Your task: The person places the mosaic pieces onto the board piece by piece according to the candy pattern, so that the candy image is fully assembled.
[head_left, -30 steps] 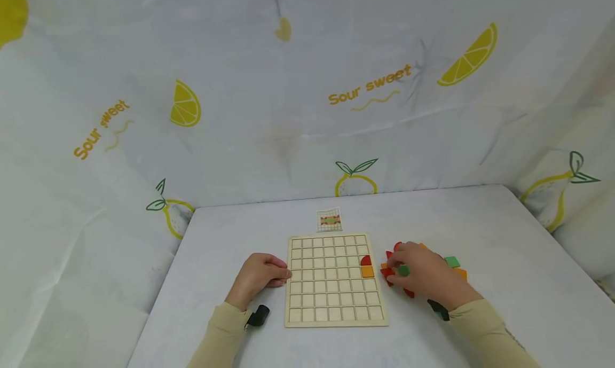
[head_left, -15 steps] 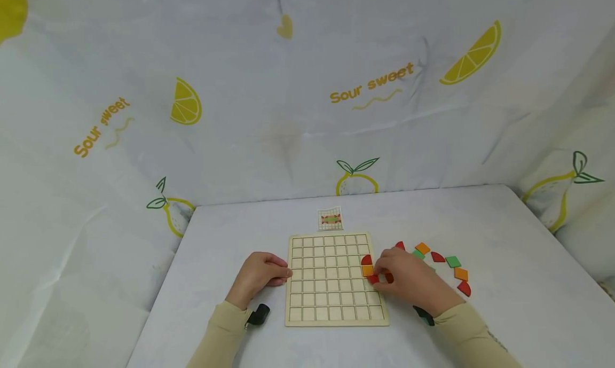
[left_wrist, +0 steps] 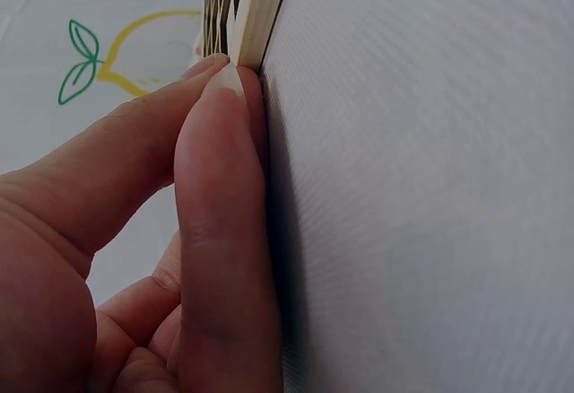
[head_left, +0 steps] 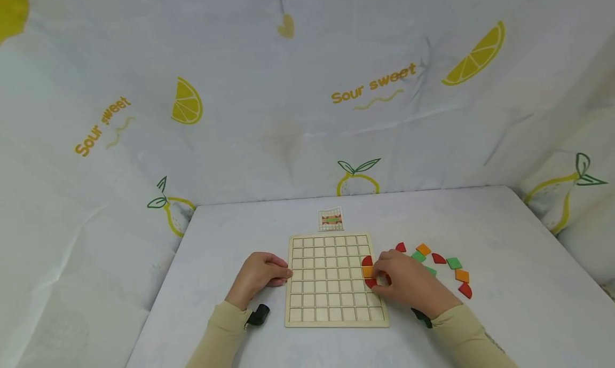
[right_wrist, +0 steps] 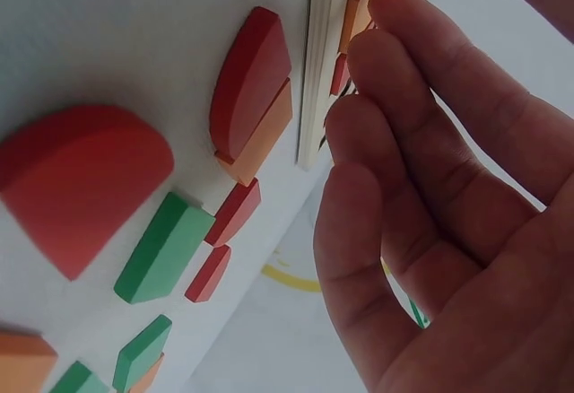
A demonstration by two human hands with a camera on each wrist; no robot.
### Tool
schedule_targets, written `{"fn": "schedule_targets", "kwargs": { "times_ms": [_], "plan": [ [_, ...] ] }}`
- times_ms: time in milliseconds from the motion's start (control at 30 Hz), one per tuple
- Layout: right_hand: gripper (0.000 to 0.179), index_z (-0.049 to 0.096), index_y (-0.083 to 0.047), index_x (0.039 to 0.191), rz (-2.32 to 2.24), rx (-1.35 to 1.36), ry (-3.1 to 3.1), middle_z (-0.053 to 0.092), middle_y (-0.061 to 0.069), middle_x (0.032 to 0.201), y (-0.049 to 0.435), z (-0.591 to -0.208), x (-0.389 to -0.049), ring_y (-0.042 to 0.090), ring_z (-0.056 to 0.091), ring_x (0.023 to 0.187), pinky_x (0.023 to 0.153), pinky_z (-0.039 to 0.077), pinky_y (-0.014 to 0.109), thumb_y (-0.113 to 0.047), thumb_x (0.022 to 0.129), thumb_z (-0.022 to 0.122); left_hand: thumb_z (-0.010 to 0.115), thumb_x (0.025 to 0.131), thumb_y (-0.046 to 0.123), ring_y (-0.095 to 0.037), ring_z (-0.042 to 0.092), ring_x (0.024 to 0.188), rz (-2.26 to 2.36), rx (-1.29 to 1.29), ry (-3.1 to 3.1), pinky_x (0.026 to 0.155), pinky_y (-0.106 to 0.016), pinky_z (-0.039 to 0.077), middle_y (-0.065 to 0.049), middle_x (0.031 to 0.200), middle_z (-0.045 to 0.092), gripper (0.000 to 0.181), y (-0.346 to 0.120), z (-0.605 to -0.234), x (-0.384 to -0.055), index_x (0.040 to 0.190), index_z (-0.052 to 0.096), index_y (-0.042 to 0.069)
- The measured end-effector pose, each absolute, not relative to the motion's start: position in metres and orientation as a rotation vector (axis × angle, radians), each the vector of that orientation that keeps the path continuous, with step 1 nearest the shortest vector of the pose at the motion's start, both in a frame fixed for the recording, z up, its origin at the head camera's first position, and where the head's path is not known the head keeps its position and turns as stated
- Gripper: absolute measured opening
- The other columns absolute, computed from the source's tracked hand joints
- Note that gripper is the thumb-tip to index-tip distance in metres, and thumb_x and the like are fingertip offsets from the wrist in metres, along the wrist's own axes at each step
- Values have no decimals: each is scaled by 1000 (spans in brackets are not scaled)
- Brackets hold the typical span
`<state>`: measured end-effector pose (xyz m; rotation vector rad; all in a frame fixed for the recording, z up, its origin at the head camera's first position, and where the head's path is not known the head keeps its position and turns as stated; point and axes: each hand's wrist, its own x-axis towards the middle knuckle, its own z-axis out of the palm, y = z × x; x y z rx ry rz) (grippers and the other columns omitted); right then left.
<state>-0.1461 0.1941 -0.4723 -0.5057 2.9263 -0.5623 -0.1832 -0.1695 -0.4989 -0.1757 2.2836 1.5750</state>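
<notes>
At the left edge of the pale wooden grid board (head_left: pixel 323 293), my left hand (head_left: pixel 260 276) pinches the rim between thumb and finger (left_wrist: pixel 224 151). On the right column of the board lie a red quarter-circle tile (head_left: pixel 367 260) and, just nearer, an orange square tile (head_left: pixel 367 272). Another red quarter-circle tile (head_left: pixel 370 283) lies in the cell below that orange square. My right hand (head_left: pixel 413 280) holds this nearer tile with thumb and fingertips. In the right wrist view its fingers (right_wrist: pixel 395 79) bend over the board's edge, and the thumb tip is out of frame.
Loose tiles lie right of the board: red quarter-circles (head_left: pixel 439 258), green pieces (head_left: pixel 454 263) and orange squares (head_left: pixel 462 276). A small printed pattern card (head_left: pixel 330 219) lies behind the board. A lemon-print cloth (head_left: pixel 269 117) hangs behind the white table.
My right hand has moved left from the loose tiles to the board with a red quarter-circle tile, which now lies in the cell below the orange square. The left hand has stayed put.
</notes>
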Motion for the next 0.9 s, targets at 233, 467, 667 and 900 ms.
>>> {"fn": "schedule_targets", "kwargs": {
  "times_ms": [233, 467, 667, 900],
  "plan": [
    [17, 75, -25, 86, -542, -593, 2961, 55, -13, 81, 195, -475, -145, 4, 47, 74, 66, 44, 21, -24, 85, 92, 91, 86, 15, -11, 77, 75, 1571, -173, 2286, 72, -25, 65, -7, 91, 82, 26, -169, -499, -183, 104, 78, 2],
    [16, 74, -25, 86, -530, -586, 2965, 54, -13, 80, 195, -476, -146, 4, 46, 74, 66, 44, 21, -24, 87, 90, 90, 88, 15, -11, 77, 75, 1580, -156, 2278, 72, -25, 65, -8, 93, 82, 24, -169, -500, -184, 104, 78, 1],
    [15, 75, -24, 88, -562, -604, 2963, 54, -13, 81, 195, -474, -145, 5, 47, 74, 65, 43, 21, -25, 88, 90, 87, 90, 14, -12, 77, 76, 1583, -155, 2264, 74, -26, 66, -9, 96, 82, 23, -169, -498, -183, 104, 77, 0],
    [13, 75, -28, 87, -598, -558, 2948, 56, -11, 81, 203, -471, -148, 5, 48, 77, 66, 45, 21, -25, 90, 87, 90, 88, 15, -11, 77, 75, 1580, -171, 2270, 74, -27, 66, -10, 95, 81, 25, -168, -498, -182, 104, 77, 1]
  ]
}}
